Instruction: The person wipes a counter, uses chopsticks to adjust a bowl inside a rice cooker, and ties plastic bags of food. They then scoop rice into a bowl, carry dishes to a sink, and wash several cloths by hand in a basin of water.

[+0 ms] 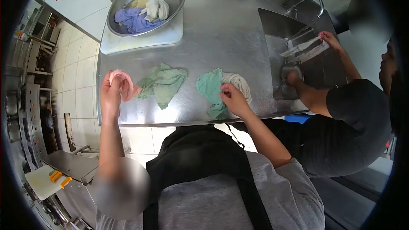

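My left hand [110,93] is closed on a pink cloth [124,86] at the left end of the steel counter. Beside it a pale green cloth [168,83] lies crumpled, and the pink cloth's lower end reaches its edge. Farther right, my right hand [233,98] pinches the edge of a teal-green cloth [209,86], which lies partly on the counter. A cream, twisted cloth [238,84] sits just behind that hand, touching the teal one.
A steel bowl [179,6] with purple, white and yellow cloths stands on a white cutting board [140,44]. On the right, another person's hands [330,39] handle a white cloth [306,53] over the sink [272,30] by the faucet [320,6].
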Demonstrator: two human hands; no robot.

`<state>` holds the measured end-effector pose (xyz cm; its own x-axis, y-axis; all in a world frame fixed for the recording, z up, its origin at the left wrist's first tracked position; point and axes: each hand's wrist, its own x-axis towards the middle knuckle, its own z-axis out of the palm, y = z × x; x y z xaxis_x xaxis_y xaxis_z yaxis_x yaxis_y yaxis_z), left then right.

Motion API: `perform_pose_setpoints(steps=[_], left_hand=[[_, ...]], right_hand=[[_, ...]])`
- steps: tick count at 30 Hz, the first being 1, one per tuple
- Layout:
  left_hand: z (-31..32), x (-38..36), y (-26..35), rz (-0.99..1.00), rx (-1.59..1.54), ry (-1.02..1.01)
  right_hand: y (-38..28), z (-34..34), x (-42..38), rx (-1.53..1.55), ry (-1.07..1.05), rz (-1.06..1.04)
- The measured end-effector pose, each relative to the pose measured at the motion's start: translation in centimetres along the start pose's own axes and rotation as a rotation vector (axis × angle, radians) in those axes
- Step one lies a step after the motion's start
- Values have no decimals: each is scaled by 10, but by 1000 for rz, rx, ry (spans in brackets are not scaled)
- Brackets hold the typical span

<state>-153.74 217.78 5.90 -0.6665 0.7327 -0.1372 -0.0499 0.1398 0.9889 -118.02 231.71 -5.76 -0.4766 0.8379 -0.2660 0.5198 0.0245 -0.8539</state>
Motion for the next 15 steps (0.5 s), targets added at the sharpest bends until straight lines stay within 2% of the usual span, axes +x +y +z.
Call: perform_pose_setpoints(steps=[3,5,6,8,9,11,12,14,15], left_hand=[[14,1,0,96,74,-52],[30,1,-2,183,32,-56],[36,3,-4,261,-11,-51],[44,6,-9,262,-138,-112],[49,7,-12,252,-259,-155],[60,6,-18,224,-288,-172],[65,6,-18,197,-308,-168],[87,-12,-10,215,-156,-298],[103,-18,-14,337,-176,-451]], right_hand=[[-17,9,3,-109,74,101],[-22,9,5,-227,4,-50],[-32,5,0,-226,22,-48],[-56,-7,-13,176,-140,-4],[-53,-10,-16,174,-117,0],[-45,-15,-22,69,30,-195],[-47,-18,-26,61,50,-195],[-56,-17,-39,443,-25,55],[-69,-15,-46,440,-11,52]])
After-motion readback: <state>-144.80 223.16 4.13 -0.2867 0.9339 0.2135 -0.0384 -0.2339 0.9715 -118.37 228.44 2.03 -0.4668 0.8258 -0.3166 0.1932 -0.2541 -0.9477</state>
